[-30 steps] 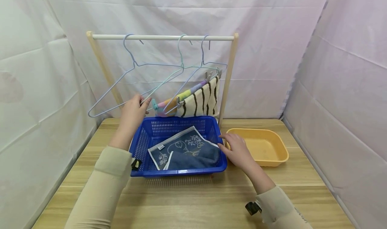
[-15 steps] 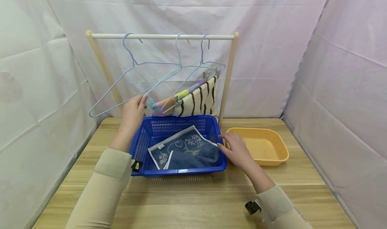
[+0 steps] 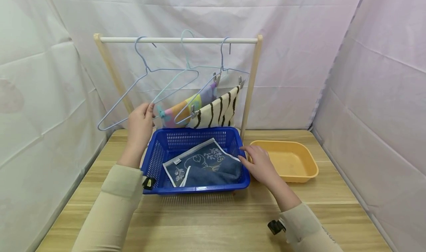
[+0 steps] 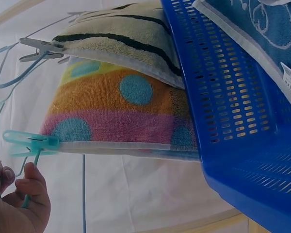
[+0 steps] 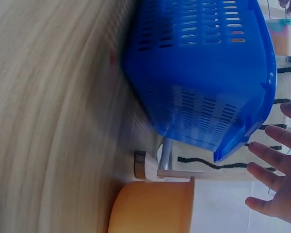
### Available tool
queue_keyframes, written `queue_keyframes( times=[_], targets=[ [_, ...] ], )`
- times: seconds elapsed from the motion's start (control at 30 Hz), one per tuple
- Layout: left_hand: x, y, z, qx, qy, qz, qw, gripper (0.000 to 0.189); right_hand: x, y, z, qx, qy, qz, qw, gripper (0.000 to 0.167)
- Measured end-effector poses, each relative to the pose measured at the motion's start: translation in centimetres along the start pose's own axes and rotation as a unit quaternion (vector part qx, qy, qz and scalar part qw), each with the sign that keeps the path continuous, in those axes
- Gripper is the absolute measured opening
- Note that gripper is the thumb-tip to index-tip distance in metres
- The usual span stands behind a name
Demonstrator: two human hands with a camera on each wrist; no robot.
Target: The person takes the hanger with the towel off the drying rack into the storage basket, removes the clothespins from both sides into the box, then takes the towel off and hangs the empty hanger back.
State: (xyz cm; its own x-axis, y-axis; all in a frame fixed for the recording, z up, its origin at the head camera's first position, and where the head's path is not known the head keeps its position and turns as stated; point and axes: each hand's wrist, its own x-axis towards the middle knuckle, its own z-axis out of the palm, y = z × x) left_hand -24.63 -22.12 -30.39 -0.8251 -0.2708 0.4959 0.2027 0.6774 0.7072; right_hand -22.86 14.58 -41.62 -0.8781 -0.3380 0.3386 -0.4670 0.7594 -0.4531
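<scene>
Over by the far left corner of a blue, rectangular, slotted plastic basket [image 3: 196, 190], pinching the slanted arm of a mint-green wire hanger [image 3: 169, 85] between the thumb and fingers of the left hand [image 3: 139, 122]. Just beyond these fingertips, seeing a translucent teal plastic clip [image 4: 31, 141] gripping the corner of a multicoloured, blue-dotted terry towel [image 4: 111, 109] on that same hanger. Farther off than both hands, looping the hanger's hook above a white rail [image 3: 166, 40] with pale wooden posts [image 3: 251, 93]; being unable to tell whether touching. Behind and left of the left hand, seeing a periwinkle wire hanger [image 3: 123, 98] hanging from the rail. Between the hands, farther back, seeing a second periwinkle hanger [image 3: 199, 93] carrying a cream towel with wavy dark stripes [image 3: 217, 109] in grey clips [image 3: 241, 82].

Beside the basket's right rim, spreading the fingers of the right hand [image 3: 261, 163]; being unable to tell whether touching. Between and below the hands, seeing a dark blue, white-edged towel [image 3: 209, 167] lying partly folded inside the basket. Just right of the right hand, seeing a shallow yellow plastic tub [image 3: 289, 163] resting on a wood-grain desk [image 3: 213, 226].
</scene>
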Motion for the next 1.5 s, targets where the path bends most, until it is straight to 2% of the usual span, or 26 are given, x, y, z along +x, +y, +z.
queue_keyframes(
  times=[0.43,1.07,1.3,1.5],
  targets=[
    [-0.1,0.3,-0.6,-0.006,0.05,-0.002,0.9987,0.045,1.3,-2.0,-0.2,0.044,0.016,-0.004,0.9989,0.033],
    [-0.6,0.9,-2.5,-0.066,0.099,-0.013,0.9928,0.045,2.1,-3.8,-0.8,0.086,0.016,0.003,0.9962,0.034],
    [-1.2,-0.2,-3.0,-0.09,0.108,-0.038,0.9893,0.045,2.1,-3.8,-0.7,0.096,0.016,0.009,0.9952,0.033],
    [-1.7,-0.6,-3.9,-0.1,0.106,-0.07,0.9869,0.046,2.0,-3.7,-0.7,0.102,0.019,0.011,0.9945,0.033]
  ],
)
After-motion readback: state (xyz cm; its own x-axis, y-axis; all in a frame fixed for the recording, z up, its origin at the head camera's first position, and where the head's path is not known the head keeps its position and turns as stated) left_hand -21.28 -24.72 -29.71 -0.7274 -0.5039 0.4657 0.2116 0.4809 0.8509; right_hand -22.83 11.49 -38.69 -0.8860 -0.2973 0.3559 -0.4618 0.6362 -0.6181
